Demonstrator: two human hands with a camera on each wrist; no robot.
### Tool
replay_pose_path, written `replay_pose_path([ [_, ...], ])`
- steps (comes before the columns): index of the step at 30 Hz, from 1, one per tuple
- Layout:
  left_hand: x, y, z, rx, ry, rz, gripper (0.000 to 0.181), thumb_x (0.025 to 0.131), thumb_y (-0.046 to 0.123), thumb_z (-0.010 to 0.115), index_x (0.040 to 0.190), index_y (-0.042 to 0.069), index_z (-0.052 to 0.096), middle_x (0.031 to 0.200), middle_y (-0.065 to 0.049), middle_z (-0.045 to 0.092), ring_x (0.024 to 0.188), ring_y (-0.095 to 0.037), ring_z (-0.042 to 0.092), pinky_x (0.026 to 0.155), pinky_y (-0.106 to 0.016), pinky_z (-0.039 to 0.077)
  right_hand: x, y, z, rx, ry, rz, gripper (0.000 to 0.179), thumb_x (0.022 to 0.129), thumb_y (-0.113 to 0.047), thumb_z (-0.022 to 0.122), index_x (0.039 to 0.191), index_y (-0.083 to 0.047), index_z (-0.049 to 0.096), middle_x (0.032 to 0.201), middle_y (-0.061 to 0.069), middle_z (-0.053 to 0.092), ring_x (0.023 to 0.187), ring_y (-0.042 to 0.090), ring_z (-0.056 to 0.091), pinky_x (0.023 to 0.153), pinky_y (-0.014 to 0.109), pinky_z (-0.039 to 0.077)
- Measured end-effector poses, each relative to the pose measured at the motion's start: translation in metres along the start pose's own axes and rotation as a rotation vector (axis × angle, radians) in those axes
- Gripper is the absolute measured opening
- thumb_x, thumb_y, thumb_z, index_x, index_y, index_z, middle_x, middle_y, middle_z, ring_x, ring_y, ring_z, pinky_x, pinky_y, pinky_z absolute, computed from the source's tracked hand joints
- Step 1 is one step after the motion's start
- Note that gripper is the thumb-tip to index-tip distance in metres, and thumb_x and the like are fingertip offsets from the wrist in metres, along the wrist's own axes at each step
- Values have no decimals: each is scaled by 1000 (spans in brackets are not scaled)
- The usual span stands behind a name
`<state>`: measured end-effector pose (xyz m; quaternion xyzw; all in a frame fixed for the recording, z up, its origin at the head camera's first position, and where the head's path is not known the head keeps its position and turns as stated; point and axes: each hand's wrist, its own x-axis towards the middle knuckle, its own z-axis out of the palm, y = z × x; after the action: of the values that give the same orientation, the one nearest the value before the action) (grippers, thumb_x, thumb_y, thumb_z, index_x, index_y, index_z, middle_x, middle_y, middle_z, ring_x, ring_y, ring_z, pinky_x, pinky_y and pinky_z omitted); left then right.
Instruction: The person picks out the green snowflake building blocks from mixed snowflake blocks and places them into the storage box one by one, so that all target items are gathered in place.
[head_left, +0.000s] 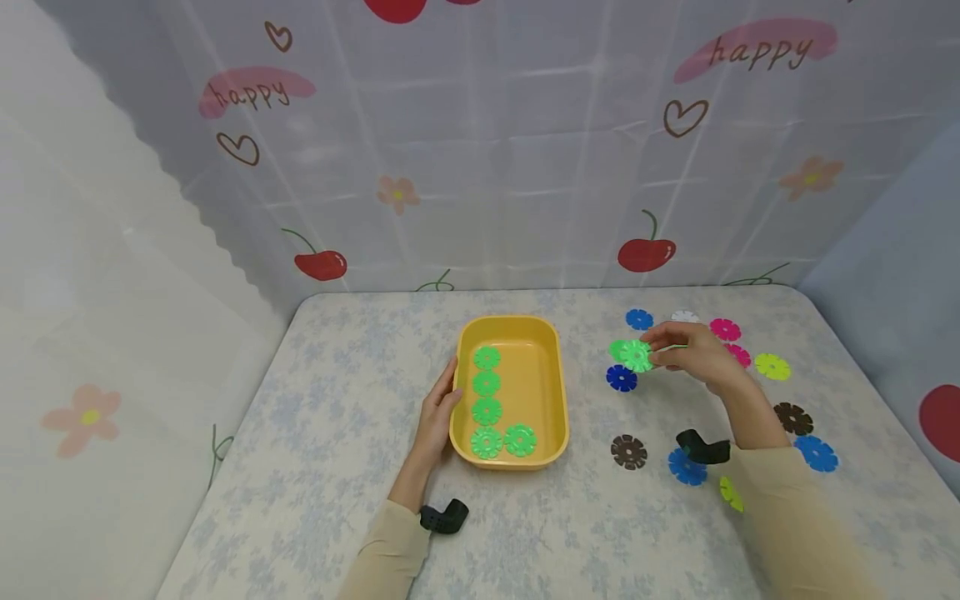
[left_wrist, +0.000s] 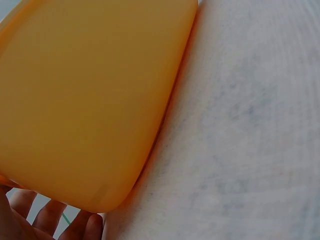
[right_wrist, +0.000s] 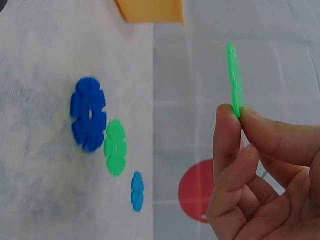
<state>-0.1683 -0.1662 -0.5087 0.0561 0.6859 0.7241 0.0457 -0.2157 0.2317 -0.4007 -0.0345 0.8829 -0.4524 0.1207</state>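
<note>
A yellow plastic tray (head_left: 538, 383) stands on the table. My left hand (head_left: 435, 408) grips its left side, thumb over the rim; in the left wrist view the fingers (left_wrist: 47, 215) show beside the tray's outer wall. Several green snowflake discs lie in the tray, in a column at the left, with one green disc (head_left: 520, 440) right of the lowest. My right hand (head_left: 693, 354) pinches a green snowflake disc (right_wrist: 236, 82) by its edge between thumb and fingertips, raised over the table. Below it lie another green disc (right_wrist: 115, 147) and a dark blue disc (right_wrist: 89, 115).
Around my right arm lie more discs: blue (head_left: 639, 319), white (head_left: 685, 317), pink (head_left: 725, 329), yellow-green (head_left: 772, 366) and brown (head_left: 628, 452). My right sleeve partly overlaps a yellow-green disc (head_left: 730, 493). A printed curtain (head_left: 510, 167) hangs behind the table's far edge.
</note>
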Motion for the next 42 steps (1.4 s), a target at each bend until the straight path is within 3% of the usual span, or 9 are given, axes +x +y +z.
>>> replay_pose_path([
  [5, 0, 2, 0, -9, -4, -2, 52, 107, 19, 38, 156, 26, 26, 163, 8, 19, 151, -12, 17, 118, -32, 26, 12, -29, 18, 21, -80, -90, 27, 90, -6, 65, 116, 2, 63, 103, 16, 61, 84, 15, 62, 76, 32, 57],
  [12, 0, 3, 0, -4, -3, -5, 52, 106, 18, 38, 156, 25, 25, 163, 8, 19, 151, -12, 16, 119, -34, 24, 34, -63, 49, 66, -214, -158, 21, 87, 5, 61, 107, 3, 65, 98, 20, 62, 78, 23, 60, 68, 28, 55],
  [22, 1, 0, -1, -3, -5, -6, 52, 107, 17, 38, 156, 25, 26, 164, 5, 18, 151, -14, 14, 120, -36, 21, 66, -87, 93, -19, -402, -289, 18, 84, 11, 62, 99, 3, 66, 89, 16, 63, 75, 20, 55, 60, 28, 50],
  [30, 1, -1, 1, -10, 6, -18, 52, 106, 16, 38, 156, 26, 27, 163, 7, 18, 151, -14, 15, 121, -40, 20, 77, -91, 118, -97, -534, -291, 22, 83, 14, 59, 99, 1, 66, 90, 14, 63, 70, 17, 54, 65, 41, 53],
  [36, 2, -2, 1, -10, 8, -25, 52, 106, 18, 39, 156, 26, 27, 163, 7, 19, 151, -13, 15, 121, -38, 21, 78, -93, 131, -215, -580, -322, 23, 81, 17, 57, 98, 3, 66, 90, 15, 65, 57, 15, 45, 53, 27, 42],
  [42, 2, -1, 0, -16, -1, -19, 52, 106, 20, 39, 156, 27, 27, 164, 5, 17, 151, -14, 14, 121, -40, 21, 78, -96, 137, -343, -601, -256, 25, 82, 16, 58, 97, -2, 67, 88, 11, 63, 52, 14, 42, 50, 22, 39],
])
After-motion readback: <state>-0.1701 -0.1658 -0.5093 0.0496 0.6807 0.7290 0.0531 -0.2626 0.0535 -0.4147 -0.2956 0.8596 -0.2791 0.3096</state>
